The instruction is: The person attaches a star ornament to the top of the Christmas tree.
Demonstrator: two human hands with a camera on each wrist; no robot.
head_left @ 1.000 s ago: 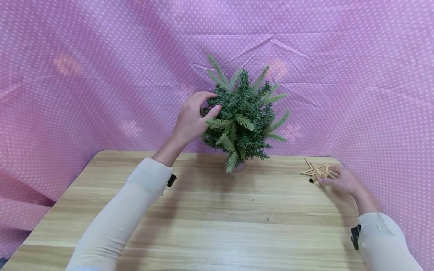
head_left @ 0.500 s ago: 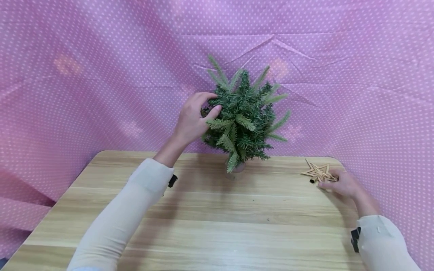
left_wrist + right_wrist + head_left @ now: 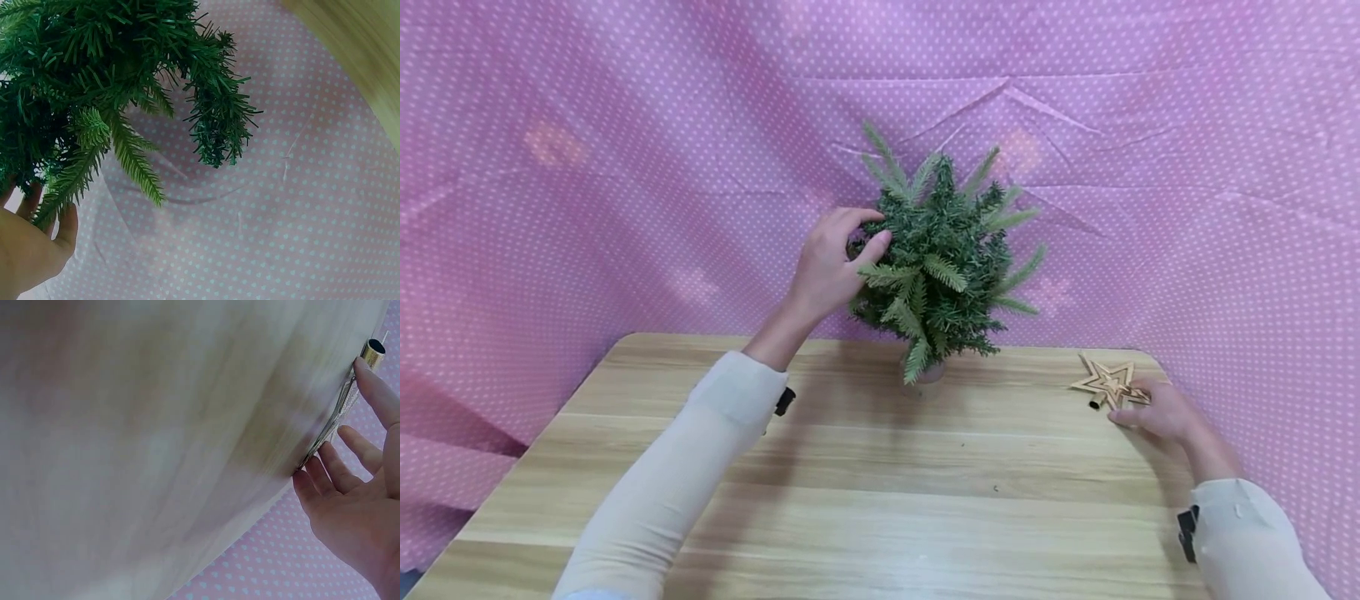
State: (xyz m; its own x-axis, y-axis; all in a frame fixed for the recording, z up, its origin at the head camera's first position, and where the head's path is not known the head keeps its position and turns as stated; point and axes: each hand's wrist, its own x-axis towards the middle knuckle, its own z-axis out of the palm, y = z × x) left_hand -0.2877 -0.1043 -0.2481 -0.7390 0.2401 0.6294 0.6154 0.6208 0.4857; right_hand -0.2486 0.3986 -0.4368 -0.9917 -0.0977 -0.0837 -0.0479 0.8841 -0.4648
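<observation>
A small artificial Christmas tree stands upright near the table's far edge in the head view. My left hand holds its left branches, thumb in front and fingers curving in behind. Green sprigs hang past that hand in the left wrist view. A gold star tree topper with a short round tube lies at the far right corner of the table. My right hand is at its right side. In the right wrist view the thumb touches it beside the tube, with the other fingers spread along its edge.
Beneath everything is a light wooden table with rounded far corners. A pink dotted cloth hangs behind it and at both sides. The tree's base is partly hidden by low sprigs. Tiny dark bits lie on the tabletop.
My right thumb has moved slightly nearer to me, away from the mouth of the star's tube. The star stays at its corner. My left hand and the tree keep their places.
</observation>
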